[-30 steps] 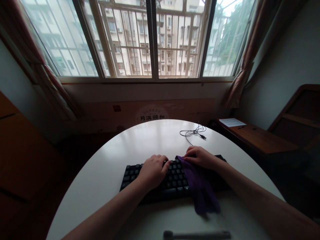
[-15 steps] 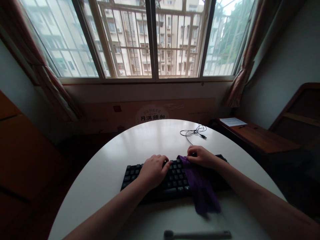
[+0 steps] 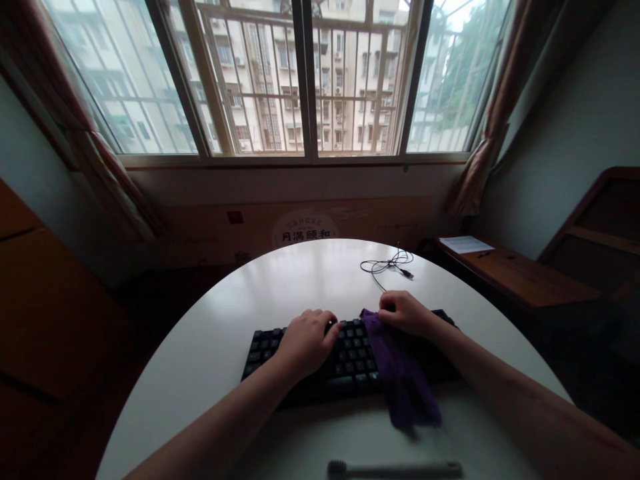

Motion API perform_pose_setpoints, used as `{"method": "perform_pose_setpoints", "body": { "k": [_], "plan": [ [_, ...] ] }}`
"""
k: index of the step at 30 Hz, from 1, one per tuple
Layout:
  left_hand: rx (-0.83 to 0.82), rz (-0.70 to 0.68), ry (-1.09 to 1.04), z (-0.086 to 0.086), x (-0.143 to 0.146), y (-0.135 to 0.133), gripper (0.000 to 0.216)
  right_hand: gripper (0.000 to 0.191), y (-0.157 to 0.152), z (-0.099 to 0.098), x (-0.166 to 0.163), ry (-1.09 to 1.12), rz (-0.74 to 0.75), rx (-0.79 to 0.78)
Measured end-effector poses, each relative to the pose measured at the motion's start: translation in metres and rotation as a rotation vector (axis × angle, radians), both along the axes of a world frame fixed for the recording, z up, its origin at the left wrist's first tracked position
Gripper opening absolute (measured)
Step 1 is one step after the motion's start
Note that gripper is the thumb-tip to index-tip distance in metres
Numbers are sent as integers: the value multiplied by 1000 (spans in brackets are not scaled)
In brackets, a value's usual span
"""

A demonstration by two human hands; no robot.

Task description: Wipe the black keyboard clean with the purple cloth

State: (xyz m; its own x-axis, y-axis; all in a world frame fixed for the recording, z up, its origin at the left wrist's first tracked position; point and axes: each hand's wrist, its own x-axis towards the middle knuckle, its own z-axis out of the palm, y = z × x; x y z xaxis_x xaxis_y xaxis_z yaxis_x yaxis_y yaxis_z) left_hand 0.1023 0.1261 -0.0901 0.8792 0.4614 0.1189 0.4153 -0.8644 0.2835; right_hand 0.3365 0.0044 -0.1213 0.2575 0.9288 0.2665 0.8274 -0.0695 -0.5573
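A black keyboard (image 3: pixel 351 357) lies on the white round table. My left hand (image 3: pixel 306 343) rests across its middle left, fingers curled over the far edge and thumb bent in above the keys; it grips the keyboard. A purple cloth (image 3: pixel 395 363) drapes over the keys to the right and hangs past the near edge onto the tabletop. My right hand (image 3: pixel 403 312) is closed, pinching the cloth's upper end at the keyboard's far edge. The cloth and this hand hide part of the right-hand keys.
Near the front edge of the table (image 3: pixel 200 373) lies a grey toothbrush (image 3: pixel 395 469). A thin black USB cable (image 3: pixel 387 265) sits loosely coiled behind the keyboard. On the right, a wooden side table (image 3: pixel 540 277) carries a sheet of paper (image 3: pixel 467 245). Barred windows stand beyond.
My right hand has shifted slightly right, and its fingers have closed further round the cloth. The cloth's top end moved a little right with it. My left hand has stayed put.
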Motion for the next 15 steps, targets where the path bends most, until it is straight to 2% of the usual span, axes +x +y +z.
{"method": "perform_pose_setpoints", "body": {
  "k": [6, 15],
  "plan": [
    [7, -3, -7, -2, 0, 1, 37, 17, 1, -1, -1, -41, -76, -4],
    [12, -11, -25, -3, 0, 2, 36, 14, -1, 5, -1, 125, 131, -19]
  ]
}}
